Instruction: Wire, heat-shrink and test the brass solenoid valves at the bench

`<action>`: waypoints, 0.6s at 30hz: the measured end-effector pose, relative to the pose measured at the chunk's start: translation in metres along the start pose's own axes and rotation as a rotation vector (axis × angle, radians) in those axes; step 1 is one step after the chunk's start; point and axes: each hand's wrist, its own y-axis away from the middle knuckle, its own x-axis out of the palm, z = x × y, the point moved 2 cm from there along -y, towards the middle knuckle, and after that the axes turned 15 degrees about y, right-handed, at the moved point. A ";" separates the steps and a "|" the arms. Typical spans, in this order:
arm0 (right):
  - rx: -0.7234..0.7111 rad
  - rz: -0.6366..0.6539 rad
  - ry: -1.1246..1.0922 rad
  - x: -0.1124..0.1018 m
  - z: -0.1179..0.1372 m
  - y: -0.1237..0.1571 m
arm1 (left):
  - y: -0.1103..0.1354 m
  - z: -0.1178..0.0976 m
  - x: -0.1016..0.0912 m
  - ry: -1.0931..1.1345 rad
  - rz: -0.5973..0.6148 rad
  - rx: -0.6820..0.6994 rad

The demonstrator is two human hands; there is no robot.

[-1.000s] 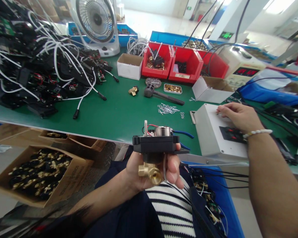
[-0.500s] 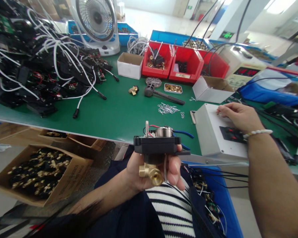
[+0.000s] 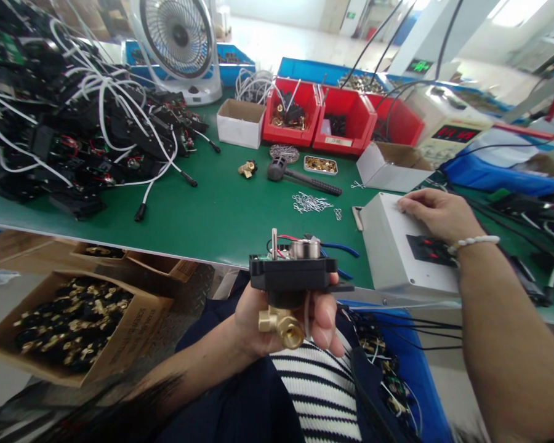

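Observation:
In my left hand rests a motorized valve with a black housing above and a brass body below. Its top is uncovered, showing a silver motor, an upright metal pin and red and blue wires. My fingers wrap its underside at the table's front edge. To the right, my right hand is over a light grey control box. Its thumb and fingertips pinch together at a small part on the box's top, too covered to make out. Black switches with red marks sit beside the wrist.
Beyond the valve lie metal clips, a black mallet, a tray of brass parts and a brass fitting. Wired black assemblies pile at left near a fan. Red bins stand behind.
The valve stays in my left hand, nearly still. My right hand remains on the control box, its fingertips shifted very slightly. The whole view has drifted a little.

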 end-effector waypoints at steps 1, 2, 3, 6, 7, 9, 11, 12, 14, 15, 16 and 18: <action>-0.002 0.003 0.004 0.000 0.001 0.001 | 0.000 0.000 0.000 -0.014 -0.027 -0.001; -0.005 0.009 0.007 -0.001 0.001 0.002 | 0.000 0.000 -0.001 -0.024 -0.050 -0.001; -0.008 0.015 0.008 0.000 0.001 0.003 | 0.000 0.001 -0.001 -0.032 -0.070 -0.003; -0.038 0.025 0.014 0.001 -0.002 0.004 | 0.001 0.001 0.000 -0.031 -0.071 -0.010; -0.052 0.026 0.018 0.001 -0.003 0.004 | 0.001 0.001 0.000 -0.032 -0.061 -0.006; -0.066 0.024 0.031 0.001 -0.005 0.003 | 0.001 0.001 -0.001 -0.040 -0.044 0.019; -0.052 0.018 0.037 0.000 -0.005 0.001 | 0.000 0.001 -0.002 -0.047 -0.037 0.034; -0.039 0.016 0.036 -0.001 -0.005 -0.001 | 0.000 0.002 -0.003 -0.056 -0.037 0.029; -0.015 0.016 0.048 -0.003 -0.004 -0.004 | -0.002 0.001 -0.005 -0.107 -0.052 0.012; -0.006 0.021 0.062 -0.003 -0.004 -0.006 | -0.002 0.001 -0.005 -0.146 -0.068 -0.006; -0.005 0.025 0.077 -0.003 -0.005 -0.009 | -0.003 0.000 -0.006 -0.185 -0.094 -0.023; -0.043 0.045 0.108 -0.001 -0.011 -0.017 | -0.004 -0.002 -0.007 -0.226 -0.154 -0.039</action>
